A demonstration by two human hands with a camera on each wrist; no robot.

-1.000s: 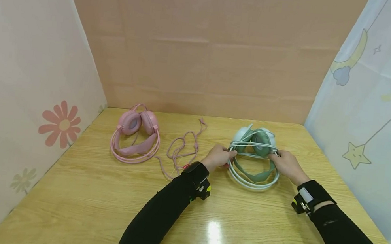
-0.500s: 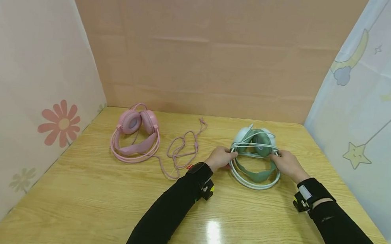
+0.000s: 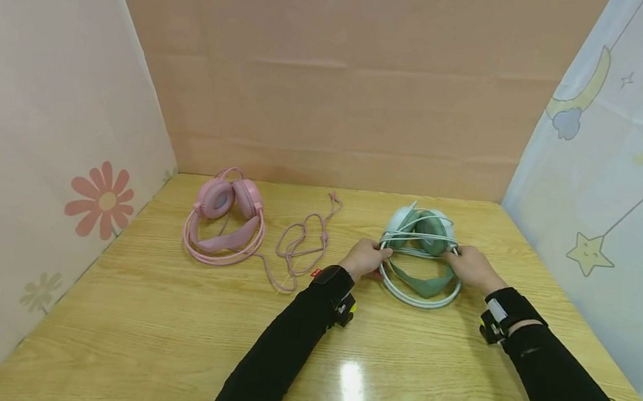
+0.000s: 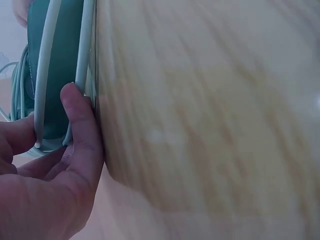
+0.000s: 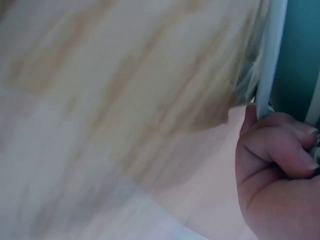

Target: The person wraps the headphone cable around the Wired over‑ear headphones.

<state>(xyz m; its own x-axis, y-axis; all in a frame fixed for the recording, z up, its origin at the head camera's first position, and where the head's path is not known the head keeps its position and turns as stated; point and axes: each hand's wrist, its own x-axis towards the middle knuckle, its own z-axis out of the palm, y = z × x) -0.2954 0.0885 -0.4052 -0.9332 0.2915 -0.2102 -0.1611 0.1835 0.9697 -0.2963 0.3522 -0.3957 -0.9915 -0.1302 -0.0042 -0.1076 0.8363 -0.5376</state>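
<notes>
Pale green headphones lie at the back right of the table in the head view, ear cups away from me and headband toward me. Their thin cable is wound in several turns across the ear cups. My left hand grips the left side of the frame; in the left wrist view its thumb and fingers close around the two band rails. On the opposite side my right hand holds the frame, with curled fingers by the pale rail in the right wrist view.
Pink headphones rest at the back left. Their loose pink cable snakes over the wooden table toward my left wrist, with a small red tag nearby. A brown panel stands behind, and patterned sheets border both sides.
My left hand has shifted slightly to the right. Both hands keep their hold on the green headphones, which stay almost in the same place.
</notes>
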